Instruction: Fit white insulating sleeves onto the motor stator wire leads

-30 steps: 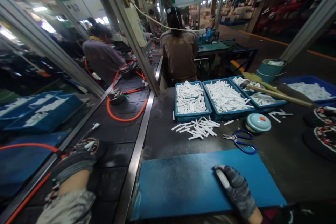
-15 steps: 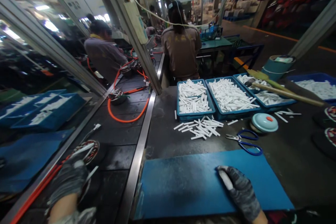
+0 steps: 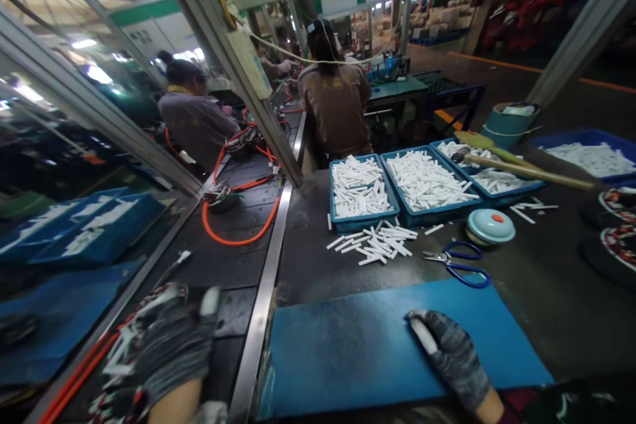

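My left hand (image 3: 173,341), in a grey striped glove with white fingertips, reaches over the dark conveyor at the lower left. Its thumb stands apart from the other fingers, which lie over a round wound part (image 3: 159,295) with red and white wires. Whether it grips that part is hidden. On the blue mat (image 3: 348,351) rests my right hand (image 3: 450,354), gloved alike, its fingers curled together; whatever they may hold is too hidden to name. Beyond it lie blue-handled scissors (image 3: 460,264) and a loose pile of white tubes (image 3: 380,242).
Blue trays (image 3: 365,222) of white tubes stand behind the pile. A round lidded container (image 3: 491,226) sits right of them, near a long wooden handle (image 3: 536,172). A metal rail (image 3: 263,305) edges the conveyor. Two people sit farther along, and a slanted post (image 3: 233,66) rises between them.
My left hand has moved right and come nearer over the conveyor, with its thumb now spread apart. The right hand has stayed nearly still. The view has shifted slightly.
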Available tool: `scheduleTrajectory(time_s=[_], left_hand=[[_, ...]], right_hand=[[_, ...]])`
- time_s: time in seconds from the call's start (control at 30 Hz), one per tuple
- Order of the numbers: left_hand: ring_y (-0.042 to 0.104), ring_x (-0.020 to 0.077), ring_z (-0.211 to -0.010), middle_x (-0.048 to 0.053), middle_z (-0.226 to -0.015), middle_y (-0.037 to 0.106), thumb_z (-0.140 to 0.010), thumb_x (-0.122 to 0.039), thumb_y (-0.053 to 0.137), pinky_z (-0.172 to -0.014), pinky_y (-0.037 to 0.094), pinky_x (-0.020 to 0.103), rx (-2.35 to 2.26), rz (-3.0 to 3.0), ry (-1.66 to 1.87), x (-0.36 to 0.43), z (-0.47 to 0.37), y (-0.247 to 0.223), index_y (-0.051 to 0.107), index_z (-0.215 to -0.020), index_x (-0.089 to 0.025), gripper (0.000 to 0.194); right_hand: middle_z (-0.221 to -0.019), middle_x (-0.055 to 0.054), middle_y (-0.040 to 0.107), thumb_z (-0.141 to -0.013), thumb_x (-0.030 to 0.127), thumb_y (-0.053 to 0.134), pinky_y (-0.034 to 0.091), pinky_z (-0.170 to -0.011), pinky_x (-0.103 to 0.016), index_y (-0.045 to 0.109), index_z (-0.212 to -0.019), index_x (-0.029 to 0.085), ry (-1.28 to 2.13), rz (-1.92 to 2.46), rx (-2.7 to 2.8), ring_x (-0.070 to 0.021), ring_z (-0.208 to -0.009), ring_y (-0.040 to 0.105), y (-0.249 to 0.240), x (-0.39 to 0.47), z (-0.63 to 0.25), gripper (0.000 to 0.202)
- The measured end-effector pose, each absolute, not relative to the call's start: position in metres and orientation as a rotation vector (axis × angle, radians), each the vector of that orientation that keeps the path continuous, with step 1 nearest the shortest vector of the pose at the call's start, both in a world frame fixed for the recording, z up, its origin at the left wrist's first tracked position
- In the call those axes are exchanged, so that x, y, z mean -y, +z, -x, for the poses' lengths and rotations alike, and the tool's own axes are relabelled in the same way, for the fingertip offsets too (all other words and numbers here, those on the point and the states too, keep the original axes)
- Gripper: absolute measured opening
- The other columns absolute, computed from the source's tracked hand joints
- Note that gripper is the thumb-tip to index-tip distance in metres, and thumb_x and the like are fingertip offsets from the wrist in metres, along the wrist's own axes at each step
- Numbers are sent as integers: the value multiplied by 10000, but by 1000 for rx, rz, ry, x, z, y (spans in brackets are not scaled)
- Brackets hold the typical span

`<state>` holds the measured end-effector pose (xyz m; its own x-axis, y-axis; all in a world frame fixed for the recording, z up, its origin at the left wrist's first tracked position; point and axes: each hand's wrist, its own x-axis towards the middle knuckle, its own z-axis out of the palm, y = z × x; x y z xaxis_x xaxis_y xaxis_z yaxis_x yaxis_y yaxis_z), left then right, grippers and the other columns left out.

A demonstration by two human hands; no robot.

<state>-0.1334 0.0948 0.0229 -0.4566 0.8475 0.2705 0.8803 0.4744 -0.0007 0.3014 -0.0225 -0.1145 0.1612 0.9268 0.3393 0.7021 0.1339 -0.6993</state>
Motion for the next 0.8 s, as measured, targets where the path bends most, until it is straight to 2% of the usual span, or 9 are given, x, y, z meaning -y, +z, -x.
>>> scheduleTrajectory(time_s=[0.07,0.13,0.27,0.37,0.57,0.8], left_hand=[[732,325,-1010,117,-1137,770,-921,-550,528,-882,569,426,2424,1808,-414,-99,98,19,545,-1464,-163,666],[753,259,-875,59,-1011,786,-883,-503,621,-823,581,360,2322,2115,-661,-106,63,9,595,-1426,-197,624],[765,199,-863,13,-927,783,-880,-421,691,-834,596,305,2164,2492,-970,-119,8,-21,657,-1349,-255,499],[758,173,-848,0,-921,777,-902,-376,680,-832,598,287,2188,2671,-1014,-122,-16,-46,664,-1336,-275,445],[721,149,-772,1,-872,742,-919,-289,647,-757,584,273,2428,2667,-1066,-126,-25,-80,666,-1313,-220,401],[716,157,-870,16,-932,747,-888,-234,702,-883,589,303,2379,2717,-1064,-124,-27,-89,680,-1285,-225,398]], right_hand=[[-925,-58,839,-1047,589,462,660,-806,-311,820,-986,275,338,1622,1592,-216,-827,813,-115,22,-302,481],[-929,-61,840,-1045,585,470,662,-809,-314,820,-988,270,337,1617,1595,-217,-827,813,-115,22,-303,474],[-931,-71,839,-1045,574,475,670,-803,-327,820,-986,260,340,1605,1613,-226,-825,816,-111,21,-304,471],[-922,-69,839,-1047,570,474,672,-781,-321,816,-985,257,323,1599,1625,-224,-815,816,-108,21,-305,468],[-927,-79,839,-1055,532,464,673,-799,-337,818,-994,247,308,1608,1682,-235,-823,816,-104,22,-310,459],[-925,-76,838,-1056,547,460,670,-799,-354,818,-993,241,232,1629,1702,-241,-810,812,-107,24,-313,476]])
